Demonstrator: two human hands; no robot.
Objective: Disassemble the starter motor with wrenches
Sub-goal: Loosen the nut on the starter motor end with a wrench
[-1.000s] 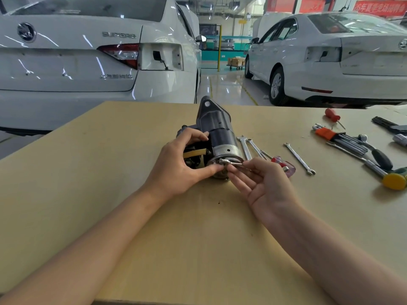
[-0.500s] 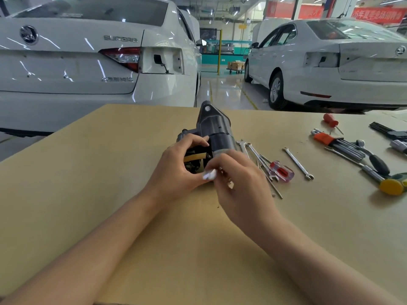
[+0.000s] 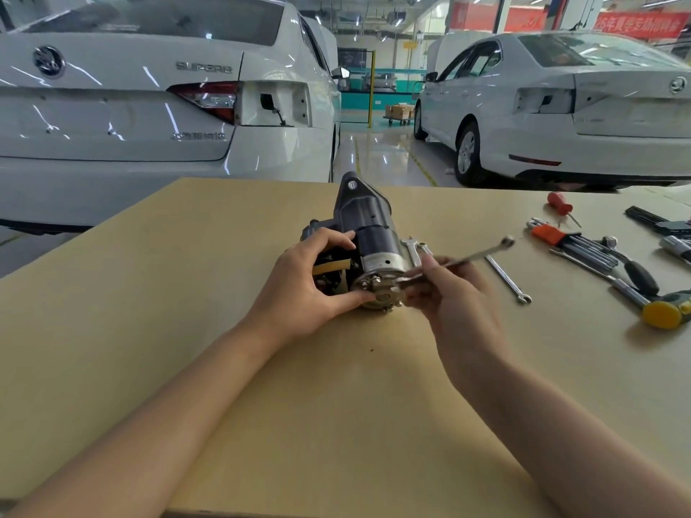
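A dark starter motor point(image 3: 368, 233) lies on the tan table point(image 3: 187, 330), its silver end cap point(image 3: 377, 289) facing me. My left hand point(image 3: 310, 282) grips the motor's near left side, thumb against the end cap. My right hand point(image 3: 452, 297) pinches a slim silver wrench point(image 3: 471, 257). One end of the wrench sits at a bolt on the end cap and the other end points up to the right, slightly blurred.
More wrenches point(image 3: 508, 280) lie right of the motor. Further right are a hex key set with an orange holder point(image 3: 568, 243), a red screwdriver point(image 3: 559, 204) and a yellow-headed hammer point(image 3: 662, 312). Two white cars point(image 3: 149, 117) stand beyond the table's far edge.
My right hand has swung the wrench from pointing right and low, over the end cap, to slanting up to the right. My left hand stays on the motor.
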